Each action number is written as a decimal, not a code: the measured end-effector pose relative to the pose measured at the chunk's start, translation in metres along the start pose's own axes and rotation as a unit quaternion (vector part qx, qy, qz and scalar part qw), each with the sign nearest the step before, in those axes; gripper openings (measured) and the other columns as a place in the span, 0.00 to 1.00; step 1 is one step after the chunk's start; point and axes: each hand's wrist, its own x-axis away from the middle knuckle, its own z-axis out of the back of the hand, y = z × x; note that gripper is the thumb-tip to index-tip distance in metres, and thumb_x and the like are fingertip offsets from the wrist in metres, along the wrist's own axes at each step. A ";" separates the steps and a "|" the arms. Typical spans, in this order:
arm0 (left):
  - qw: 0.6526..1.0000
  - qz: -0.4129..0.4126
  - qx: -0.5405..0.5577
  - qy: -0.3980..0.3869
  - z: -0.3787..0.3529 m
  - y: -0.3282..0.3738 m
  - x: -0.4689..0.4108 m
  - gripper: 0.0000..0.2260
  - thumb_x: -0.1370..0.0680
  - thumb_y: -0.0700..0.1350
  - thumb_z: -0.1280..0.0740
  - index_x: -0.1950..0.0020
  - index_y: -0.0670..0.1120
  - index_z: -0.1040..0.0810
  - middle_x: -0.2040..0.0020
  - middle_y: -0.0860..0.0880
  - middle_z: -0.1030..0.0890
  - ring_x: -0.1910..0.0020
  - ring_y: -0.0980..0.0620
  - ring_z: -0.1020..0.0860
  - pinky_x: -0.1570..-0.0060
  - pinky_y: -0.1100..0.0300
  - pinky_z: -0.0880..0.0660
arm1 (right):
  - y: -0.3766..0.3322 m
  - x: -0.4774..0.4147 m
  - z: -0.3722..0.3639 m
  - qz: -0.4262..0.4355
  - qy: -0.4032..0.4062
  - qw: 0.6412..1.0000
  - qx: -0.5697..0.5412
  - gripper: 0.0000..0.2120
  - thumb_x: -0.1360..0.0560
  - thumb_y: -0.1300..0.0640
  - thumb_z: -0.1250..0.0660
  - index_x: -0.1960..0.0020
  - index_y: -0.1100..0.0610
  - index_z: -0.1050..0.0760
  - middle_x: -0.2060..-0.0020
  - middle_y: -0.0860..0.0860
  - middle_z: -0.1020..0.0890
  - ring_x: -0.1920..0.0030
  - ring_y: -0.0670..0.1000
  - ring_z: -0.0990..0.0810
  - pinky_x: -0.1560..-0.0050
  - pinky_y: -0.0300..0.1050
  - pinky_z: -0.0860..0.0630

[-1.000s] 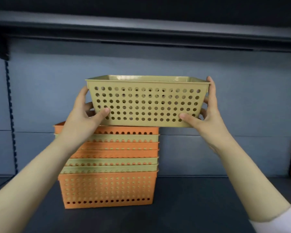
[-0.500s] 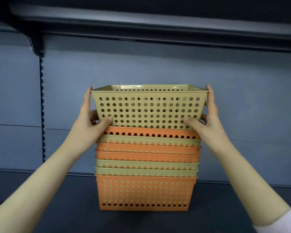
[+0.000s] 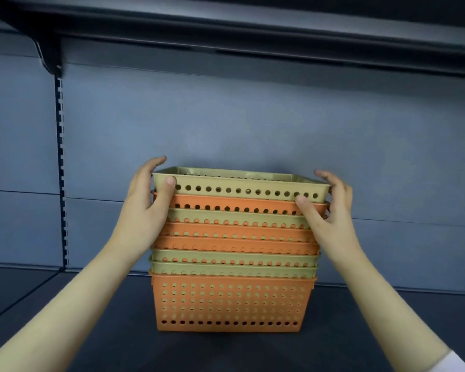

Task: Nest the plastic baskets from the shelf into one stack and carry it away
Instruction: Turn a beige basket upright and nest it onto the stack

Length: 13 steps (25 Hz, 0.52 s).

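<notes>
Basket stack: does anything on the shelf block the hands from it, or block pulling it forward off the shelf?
Nothing visible does. The left hand and right hand already flank the top green basket of the stack, and the dark shelf in front of it shows no objects.

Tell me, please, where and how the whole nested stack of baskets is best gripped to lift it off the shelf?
Probably by the bottom orange basket, one hand on each short end, low on its walls or under its base. It carries all the others, so lifting it brings the stack along. The left hand and right hand sit at the top green basket, which might simply lift out.
</notes>
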 end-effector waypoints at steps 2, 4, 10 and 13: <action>0.999 0.014 0.034 -0.002 -0.007 -0.006 0.002 0.10 0.18 0.58 0.43 0.37 0.65 0.34 0.42 0.65 0.27 0.50 0.66 0.26 0.48 0.58 0.28 | 0.008 0.000 -0.001 -0.014 -0.004 1.000 -0.004 0.21 0.33 0.34 0.34 0.42 0.34 0.35 0.34 0.46 0.32 0.36 0.42 0.28 0.46 0.27 0.31; 0.999 0.001 0.044 0.009 -0.010 -0.010 0.003 0.09 0.22 0.62 0.43 0.42 0.67 0.35 0.40 0.71 0.30 0.50 0.70 0.26 0.51 0.65 0.29 | 0.015 0.001 -0.002 -0.021 -0.001 1.000 -0.011 0.20 0.33 0.34 0.34 0.44 0.34 0.35 0.38 0.49 0.27 0.42 0.42 0.23 0.49 0.31 0.26; 0.996 -0.016 0.075 0.036 -0.017 -0.012 0.007 0.15 0.22 0.59 0.41 0.36 0.58 0.34 0.39 0.70 0.28 0.50 0.71 0.25 0.54 0.75 0.29 | 0.016 0.004 -0.009 -0.002 0.044 0.999 -0.020 0.19 0.31 0.36 0.34 0.43 0.35 0.35 0.39 0.51 0.28 0.42 0.43 0.24 0.44 0.37 0.26; 0.992 0.025 0.125 0.000 -0.015 -0.013 0.016 0.19 0.20 0.58 0.38 0.31 0.61 0.36 0.43 0.70 0.24 0.48 0.67 0.21 0.51 0.67 0.24 | 0.021 0.016 -0.014 -0.059 0.019 0.991 -0.121 0.28 0.30 0.38 0.31 0.32 0.37 0.35 0.35 0.50 0.24 0.39 0.49 0.21 0.41 0.50 0.22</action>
